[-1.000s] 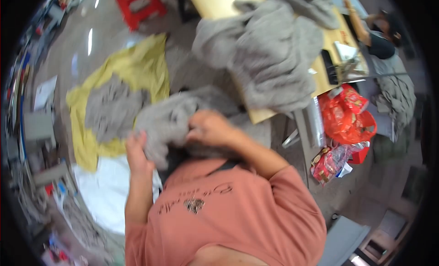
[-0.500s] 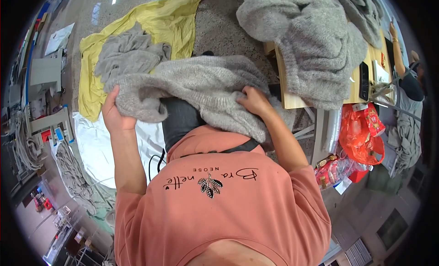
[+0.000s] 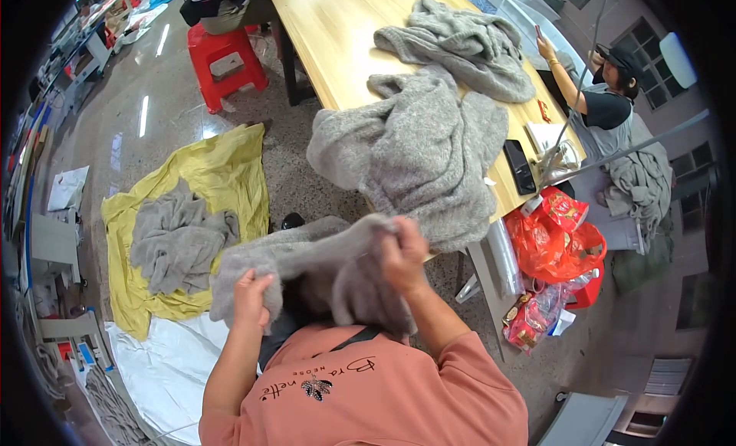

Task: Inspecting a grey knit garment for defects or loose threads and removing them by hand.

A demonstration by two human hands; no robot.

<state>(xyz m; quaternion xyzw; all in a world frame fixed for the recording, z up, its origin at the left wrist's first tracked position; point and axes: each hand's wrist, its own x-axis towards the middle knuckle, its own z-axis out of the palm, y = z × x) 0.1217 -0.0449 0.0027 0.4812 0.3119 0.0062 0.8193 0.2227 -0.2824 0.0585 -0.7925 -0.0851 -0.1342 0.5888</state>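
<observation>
A fuzzy grey knit sweater (image 3: 303, 256) is stretched across my lap between both hands. My left hand (image 3: 251, 299) grips its left part, thumb on top and fingers closed round the fabric. My right hand (image 3: 404, 256), slightly blurred, pinches the raised right edge and holds it higher than the left one. Between the hands the cloth sags, with a dark hollow under the lifted edge. The lower folds rest against my legs and waist.
A wooden table (image 3: 318, 44) ahead holds piled grey knits (image 3: 422, 139) and a black phone (image 3: 520, 168). At left, a yellow cloth (image 3: 238, 159) bears more grey knitwear (image 3: 180, 239). Red bags (image 3: 552, 235) hang right. A co-worker (image 3: 613, 101) sits beyond; a red stool (image 3: 222, 63) stands far left.
My right hand has lifted its edge of the sweater up, and my left hand has moved inward. The view has swung toward the table, showing more of it and the co-worker.
</observation>
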